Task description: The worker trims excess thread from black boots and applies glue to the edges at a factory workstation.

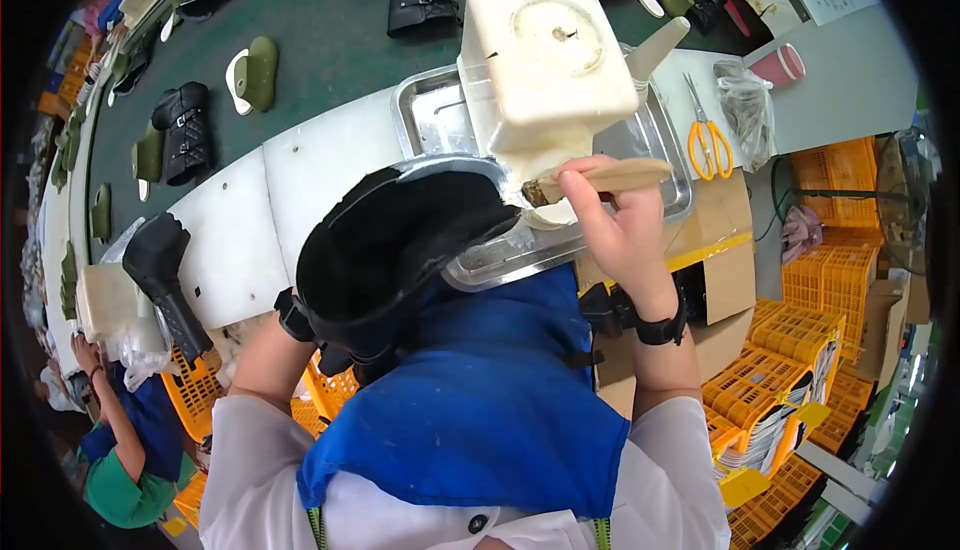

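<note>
In front of my apron is a black boot (390,240), its wide shaft opening tilted up and a pale coating along its far rim. My left forearm runs up to the boot's near left side, a black wristband (293,315) at the wrist. The boot hides my left hand as it holds it up. My right hand (620,215) is closed round the wooden handle of a brush (600,181). Its dark bristle end is at the boot rim, beside the foot of a white glue dispenser (560,60). That dispenser stands in a metal tray (676,165).
Yellow-handled scissors (709,145), a plastic bag (744,110) and a red cup (778,66) lie right of the tray. Buckled black boots (185,135) and green pieces (257,73) rest on the green belt (320,60). Yellow crates (765,380) are stacked at right; a co-worker (130,460) is at left.
</note>
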`<state>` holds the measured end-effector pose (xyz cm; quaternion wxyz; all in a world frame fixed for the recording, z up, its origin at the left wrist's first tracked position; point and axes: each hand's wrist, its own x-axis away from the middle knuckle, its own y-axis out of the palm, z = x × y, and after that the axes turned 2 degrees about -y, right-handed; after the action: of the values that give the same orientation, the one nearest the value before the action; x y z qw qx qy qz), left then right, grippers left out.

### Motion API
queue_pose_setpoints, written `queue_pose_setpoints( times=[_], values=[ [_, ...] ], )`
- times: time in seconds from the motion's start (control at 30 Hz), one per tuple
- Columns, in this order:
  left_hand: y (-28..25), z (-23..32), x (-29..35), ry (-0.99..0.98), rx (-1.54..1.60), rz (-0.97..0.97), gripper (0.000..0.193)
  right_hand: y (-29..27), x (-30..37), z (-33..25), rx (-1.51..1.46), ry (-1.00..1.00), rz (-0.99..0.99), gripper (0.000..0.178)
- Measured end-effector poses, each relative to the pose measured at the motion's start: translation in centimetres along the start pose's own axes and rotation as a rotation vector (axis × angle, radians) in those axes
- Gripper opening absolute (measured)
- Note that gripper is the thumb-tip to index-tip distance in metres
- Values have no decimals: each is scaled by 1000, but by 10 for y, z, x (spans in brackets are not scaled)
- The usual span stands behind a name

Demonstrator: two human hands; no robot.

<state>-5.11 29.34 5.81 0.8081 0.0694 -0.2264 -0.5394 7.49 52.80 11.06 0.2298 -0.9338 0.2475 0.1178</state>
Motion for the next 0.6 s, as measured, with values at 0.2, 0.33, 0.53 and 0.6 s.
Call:
queue_pose_setpoints(
  times=[0.2,0.33,0.53,0.6],
  values=[
    [-1,0,2,88,77,-66,42,-8,-17,-12,-145,95,54,17],
    [-2,0,2,139,131,-120,43,-1,-20,-21,-350,41,71,16],
    [-24,-26,3,101,140,142,38,4,-11,-2,-184,-1,17,14],
    [-26,-28,5,88,149,257,36,3,-11,-4,-149,56,-10,15]
  ],
)
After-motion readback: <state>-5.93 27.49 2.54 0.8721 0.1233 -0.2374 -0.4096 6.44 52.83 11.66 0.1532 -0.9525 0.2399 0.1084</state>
